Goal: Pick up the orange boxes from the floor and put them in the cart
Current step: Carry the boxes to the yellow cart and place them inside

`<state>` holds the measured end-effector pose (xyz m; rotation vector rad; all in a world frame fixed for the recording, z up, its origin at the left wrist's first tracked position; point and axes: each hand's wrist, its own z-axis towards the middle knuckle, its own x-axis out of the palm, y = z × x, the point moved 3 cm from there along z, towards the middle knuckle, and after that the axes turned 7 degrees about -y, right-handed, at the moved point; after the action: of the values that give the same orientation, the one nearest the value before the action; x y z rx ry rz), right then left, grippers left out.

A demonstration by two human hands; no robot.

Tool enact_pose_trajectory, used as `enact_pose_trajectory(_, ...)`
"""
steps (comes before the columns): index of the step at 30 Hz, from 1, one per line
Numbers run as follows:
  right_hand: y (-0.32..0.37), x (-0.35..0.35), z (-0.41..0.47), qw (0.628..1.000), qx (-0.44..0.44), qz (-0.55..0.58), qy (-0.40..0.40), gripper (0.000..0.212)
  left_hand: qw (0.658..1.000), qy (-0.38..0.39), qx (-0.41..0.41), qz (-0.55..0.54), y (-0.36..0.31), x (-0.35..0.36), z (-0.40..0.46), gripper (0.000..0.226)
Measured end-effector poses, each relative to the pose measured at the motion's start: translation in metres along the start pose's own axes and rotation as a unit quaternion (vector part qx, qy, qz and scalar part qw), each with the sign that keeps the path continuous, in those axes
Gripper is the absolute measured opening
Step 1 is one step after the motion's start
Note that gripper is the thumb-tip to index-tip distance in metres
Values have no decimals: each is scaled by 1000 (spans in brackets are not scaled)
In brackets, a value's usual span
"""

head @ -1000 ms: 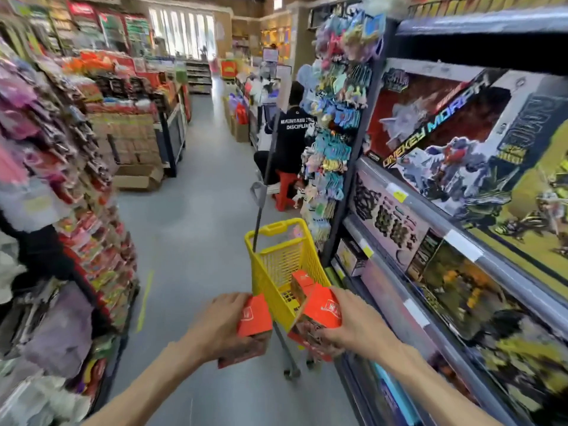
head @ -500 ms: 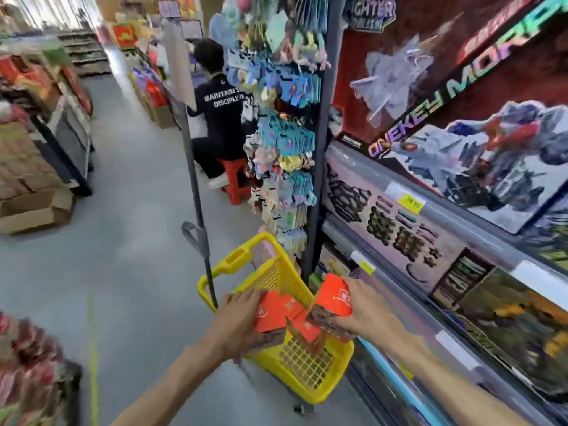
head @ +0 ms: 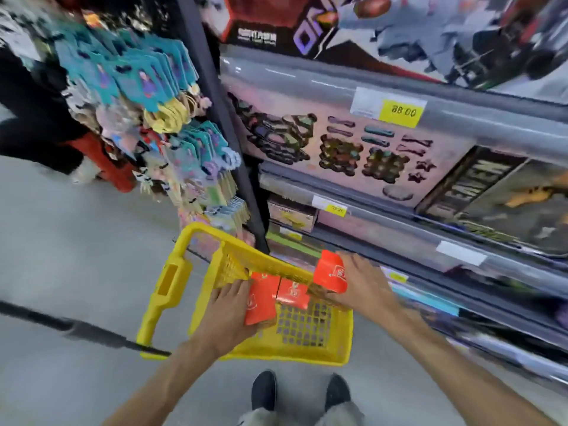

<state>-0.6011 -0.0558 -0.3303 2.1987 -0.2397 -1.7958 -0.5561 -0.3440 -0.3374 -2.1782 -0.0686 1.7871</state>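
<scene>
A yellow plastic cart (head: 338, 352) stands on the floor just ahead of my feet. My left hand (head: 229, 312) holds an orange box (head: 261, 299) low inside the cart. My right hand (head: 362, 284) grips a second orange box (head: 330, 273) over the cart's right rim, tilted. A third orange box (head: 292, 295) lies in the cart between the two.
Grey shelves (head: 461, 118) with large toy boxes run along the right, close to the cart. A rack of hanging card-backed toys (head: 159, 124) stands left of the shelf post. A seated person on a red stool (head: 101, 161) is at the far left. The cart's dark handle pole (head: 76, 329) stretches left.
I have stepped up to the cart and my view has tipped down. Both hands moved forward and down with their boxes, and the left box is now inside the cart.
</scene>
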Motion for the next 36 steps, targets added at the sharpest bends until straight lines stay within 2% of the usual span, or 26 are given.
enact_pose_trajectory(2,-6,27,3,1000,29,-4,7,111,1000,13,15,11,15,22,9,108)
enact_pose_trajectory(5,-21,75,5,998,47,-36,10,106,999,33,27,5,32,61,18,97)
enact_pose_trajectory(11,-38,156,19,996,3,-89,17,89,998,49,36,-8,52,127,30,87)
enact_pose_trajectory(13,-35,174,27,995,-24,-93,2,89,998,55,39,-12,56,143,32,86)
enact_pose_trajectory(19,-27,200,41,990,-60,-118,-47,90,996,71,42,-29,71,173,32,85)
enact_pose_trajectory(28,-50,229,56,994,-56,-93,-16,93,997,54,21,-44,86,190,35,87)
enact_pose_trajectory(33,-58,246,60,991,-67,-107,-41,90,997,61,27,-42,92,204,46,88)
enact_pose_trajectory(36,-62,262,61,988,-69,-136,-18,93,997,66,22,-35,98,216,51,91)
